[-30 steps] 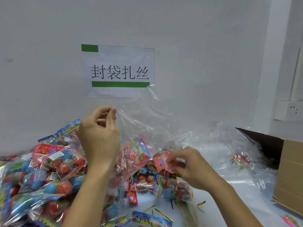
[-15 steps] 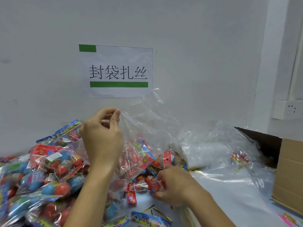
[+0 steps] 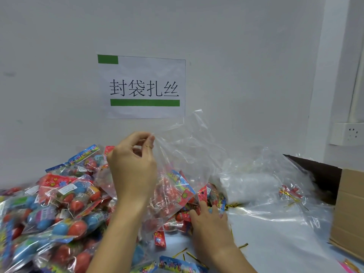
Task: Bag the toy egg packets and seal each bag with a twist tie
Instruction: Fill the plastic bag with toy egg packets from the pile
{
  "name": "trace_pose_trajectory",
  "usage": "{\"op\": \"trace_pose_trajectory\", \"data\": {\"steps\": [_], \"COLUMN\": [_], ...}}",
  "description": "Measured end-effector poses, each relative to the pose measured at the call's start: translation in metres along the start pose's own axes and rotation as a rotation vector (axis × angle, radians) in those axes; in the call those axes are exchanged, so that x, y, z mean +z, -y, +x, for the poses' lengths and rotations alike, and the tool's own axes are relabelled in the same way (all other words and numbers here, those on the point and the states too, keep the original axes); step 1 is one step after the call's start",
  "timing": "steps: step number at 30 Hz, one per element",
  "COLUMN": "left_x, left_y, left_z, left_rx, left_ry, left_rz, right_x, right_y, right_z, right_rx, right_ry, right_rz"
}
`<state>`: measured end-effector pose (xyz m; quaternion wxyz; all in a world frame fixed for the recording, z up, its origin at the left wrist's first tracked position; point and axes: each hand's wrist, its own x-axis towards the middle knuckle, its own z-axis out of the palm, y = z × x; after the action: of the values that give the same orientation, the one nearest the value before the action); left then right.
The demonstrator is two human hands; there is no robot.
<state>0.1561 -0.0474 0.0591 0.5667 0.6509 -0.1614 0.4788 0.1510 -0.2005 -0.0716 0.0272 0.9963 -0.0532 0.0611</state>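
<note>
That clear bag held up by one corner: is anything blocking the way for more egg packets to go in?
Nothing visible does. The left hand pinches the clear bag by its rim, holding the mouth open, and the right hand rests on egg packets right beside the opening.

Packets heaped lower left, box at right edge.
The pile of packets (image 3: 59, 203) fills the lower left; a held bag (image 3: 177, 164) stands at centre, below the wall sign (image 3: 145, 87). Loose bags (image 3: 266, 186) lie centre right, before the cardboard box (image 3: 348, 209); twist ties (image 3: 189, 255) lie at bottom centre.
</note>
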Motion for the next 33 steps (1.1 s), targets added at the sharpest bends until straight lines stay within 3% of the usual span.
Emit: {"op": "trace_pose_trajectory", "data": {"steps": [10, 19, 24, 26, 30, 33], "left_x": [-0.001, -0.003, -0.003, -0.003, -0.002, -0.002], "left_y": [0.004, 0.005, 0.006, 0.005, 0.005, 0.005], "left_z": [0.001, 0.003, 0.003, 0.003, 0.002, 0.002], "left_rx": [-0.022, -0.029, -0.023, -0.019, -0.023, -0.025], "left_ry": [-0.002, -0.013, -0.016, -0.014, -0.008, -0.005], "left_rz": [-0.002, -0.004, 0.002, 0.002, 0.002, 0.0], "right_x": [-0.02, -0.05, -0.056, -0.053, -0.047, -0.05], "right_y": [-0.023, -0.048, -0.068, -0.076, -0.095, -0.103], "right_z": [0.002, 0.006, 0.006, 0.005, 0.002, 0.0], "right_rx": [-0.004, 0.101, 0.17, 0.216, 0.246, 0.213], "right_ry": [-0.138, -0.386, -0.397, -0.372, -0.155, -0.115], "right_rz": [0.276, 0.642, 0.919, 0.904, 0.771, 0.773]}}
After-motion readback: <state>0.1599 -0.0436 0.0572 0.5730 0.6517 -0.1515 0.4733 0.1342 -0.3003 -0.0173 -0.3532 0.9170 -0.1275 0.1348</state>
